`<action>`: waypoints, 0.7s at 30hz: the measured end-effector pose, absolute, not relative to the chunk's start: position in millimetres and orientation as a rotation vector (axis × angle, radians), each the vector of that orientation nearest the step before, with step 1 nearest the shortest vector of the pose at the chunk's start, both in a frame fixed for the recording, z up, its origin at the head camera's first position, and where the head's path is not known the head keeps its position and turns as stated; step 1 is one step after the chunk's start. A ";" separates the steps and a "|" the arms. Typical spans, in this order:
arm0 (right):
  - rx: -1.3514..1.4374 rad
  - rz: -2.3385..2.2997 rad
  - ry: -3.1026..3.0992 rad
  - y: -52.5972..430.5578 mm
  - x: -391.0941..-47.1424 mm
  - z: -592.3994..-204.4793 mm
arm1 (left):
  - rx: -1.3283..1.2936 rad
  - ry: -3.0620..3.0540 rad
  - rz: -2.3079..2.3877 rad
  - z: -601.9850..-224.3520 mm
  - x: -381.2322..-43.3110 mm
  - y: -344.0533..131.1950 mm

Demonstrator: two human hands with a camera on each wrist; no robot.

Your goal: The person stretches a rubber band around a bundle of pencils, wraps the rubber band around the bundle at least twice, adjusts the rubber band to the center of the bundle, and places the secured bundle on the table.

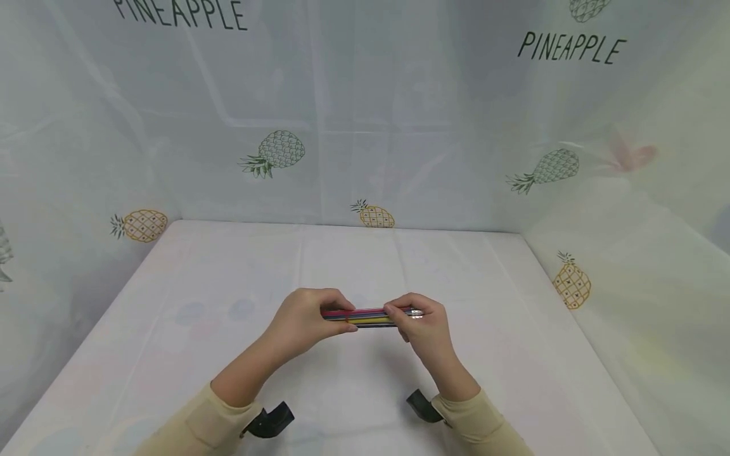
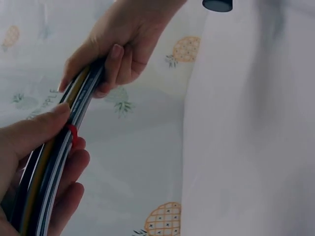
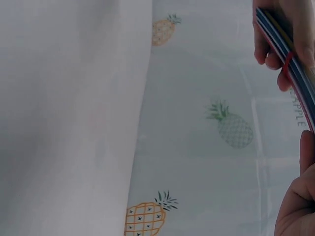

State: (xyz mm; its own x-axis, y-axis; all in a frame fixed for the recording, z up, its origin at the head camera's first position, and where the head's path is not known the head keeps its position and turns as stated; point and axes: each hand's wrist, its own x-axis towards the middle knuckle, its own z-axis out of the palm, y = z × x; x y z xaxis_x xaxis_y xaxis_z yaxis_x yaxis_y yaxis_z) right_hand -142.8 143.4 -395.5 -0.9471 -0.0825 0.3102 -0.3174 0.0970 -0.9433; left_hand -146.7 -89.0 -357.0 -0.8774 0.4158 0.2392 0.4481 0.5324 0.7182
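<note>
A bundle of slim, coloured pencils (image 1: 372,318), with red, blue, yellow and black among them, is held level above the table. My left hand (image 1: 305,320) grips its left end between thumb and fingers. At the other end my right hand (image 1: 423,324) pinches the bundle, with silvery tips showing by the fingers. A red band (image 2: 74,133) goes round the bundle beside the left thumb; the right wrist view also shows the band (image 3: 288,61). Parts of both ends are hidden by the hands.
A white-covered table (image 1: 456,266) spreads beneath the hands. Behind it and at the sides hangs a pale curtain (image 1: 399,126) printed with pineapples. Dark wrist mounts (image 1: 272,419) stick out from the cuffs.
</note>
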 end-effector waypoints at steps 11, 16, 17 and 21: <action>0.331 1.902 -2.188 146.5 -141.7 -391.9 | -0.804 -2.812 -0.968 -352.8 -150.8 -94.6; 0.392 1.914 -2.179 139.0 -141.3 -393.5 | -0.813 -2.803 -0.786 -352.3 -148.2 -86.8; 0.402 1.914 -2.178 137.3 -141.3 -394.2 | -0.805 -2.794 -0.770 -352.2 -147.0 -84.4; 0.401 1.911 -2.188 132.2 -141.3 -397.1 | -0.779 -2.784 -0.732 -353.9 -143.5 -77.6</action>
